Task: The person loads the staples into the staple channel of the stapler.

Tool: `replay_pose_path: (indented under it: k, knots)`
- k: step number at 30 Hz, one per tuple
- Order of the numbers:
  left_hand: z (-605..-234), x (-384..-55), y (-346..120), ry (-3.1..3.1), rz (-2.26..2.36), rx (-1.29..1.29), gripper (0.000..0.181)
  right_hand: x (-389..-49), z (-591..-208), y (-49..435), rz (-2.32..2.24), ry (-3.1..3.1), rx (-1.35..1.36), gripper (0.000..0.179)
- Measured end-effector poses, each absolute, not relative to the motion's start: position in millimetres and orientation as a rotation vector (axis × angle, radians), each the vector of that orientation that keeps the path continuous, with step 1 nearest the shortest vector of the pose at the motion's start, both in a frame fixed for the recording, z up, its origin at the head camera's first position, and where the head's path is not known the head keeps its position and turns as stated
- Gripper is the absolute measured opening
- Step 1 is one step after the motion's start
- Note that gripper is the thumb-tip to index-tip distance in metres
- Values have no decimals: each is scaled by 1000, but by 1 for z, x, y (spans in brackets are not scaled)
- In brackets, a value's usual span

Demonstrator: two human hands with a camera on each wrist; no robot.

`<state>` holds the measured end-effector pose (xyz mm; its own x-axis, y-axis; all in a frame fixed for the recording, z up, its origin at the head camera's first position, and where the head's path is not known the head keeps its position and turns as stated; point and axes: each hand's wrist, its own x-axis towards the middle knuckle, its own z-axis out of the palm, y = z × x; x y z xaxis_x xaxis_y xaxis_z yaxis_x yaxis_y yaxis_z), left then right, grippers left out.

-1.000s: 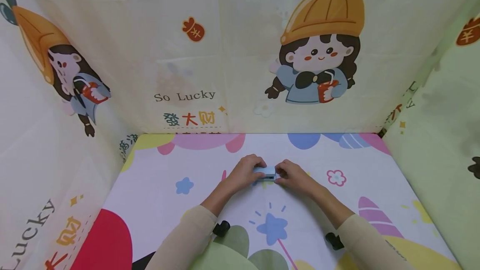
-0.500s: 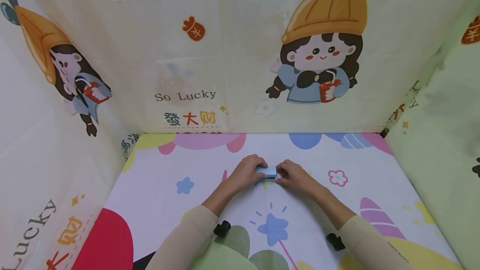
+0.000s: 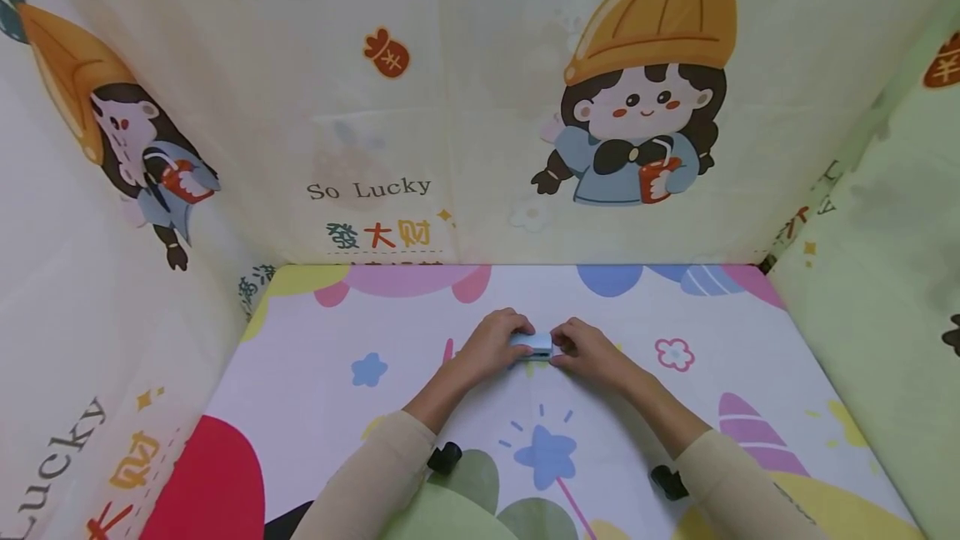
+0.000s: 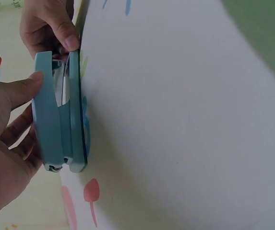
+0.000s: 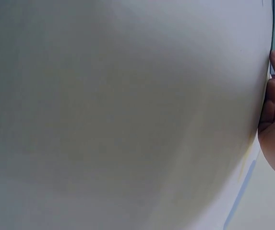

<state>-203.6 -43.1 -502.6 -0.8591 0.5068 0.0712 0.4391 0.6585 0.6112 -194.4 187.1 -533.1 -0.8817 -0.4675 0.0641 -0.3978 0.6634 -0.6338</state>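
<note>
A light blue stapler (image 3: 534, 343) stands near the middle of the table, between both hands. My left hand (image 3: 491, 345) grips its upper arm from the left, with the thumb on the near side and the fingers behind, as the left wrist view shows. At the stapler's front end, my right hand (image 3: 589, 354) has its thumb against the tip of the base and its fingers curled behind. A gap shows between the stapler's upper arm (image 4: 46, 112) and its base (image 4: 76, 115), with the metal magazine visible inside. The right wrist view catches only a sliver of the stapler.
A white tablecloth (image 3: 300, 398) with printed stars, flowers and coloured shapes covers the table. Patterned cloth walls (image 3: 495, 148) rise at the back and on both sides. Black wrist cameras (image 3: 445, 457) sit at both sleeves.
Both hands and the stapler stay in nearly the same place. Only the head view shifts slightly.
</note>
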Motion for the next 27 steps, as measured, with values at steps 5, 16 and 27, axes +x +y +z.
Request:
replay_pose_path:
  k: [5,16,27]
  knots:
    - [-502,-203,-42,2741,1009,774,24,-193,-532,189,-1017,2776,-717,30]
    - [-499,-199,-43,2695,1080,693,27,-190,-531,189,-1059,2757,-692,30]
    - [-496,-199,-60,2675,1075,720,40,-189,-531,190,-1077,2739,-672,39]
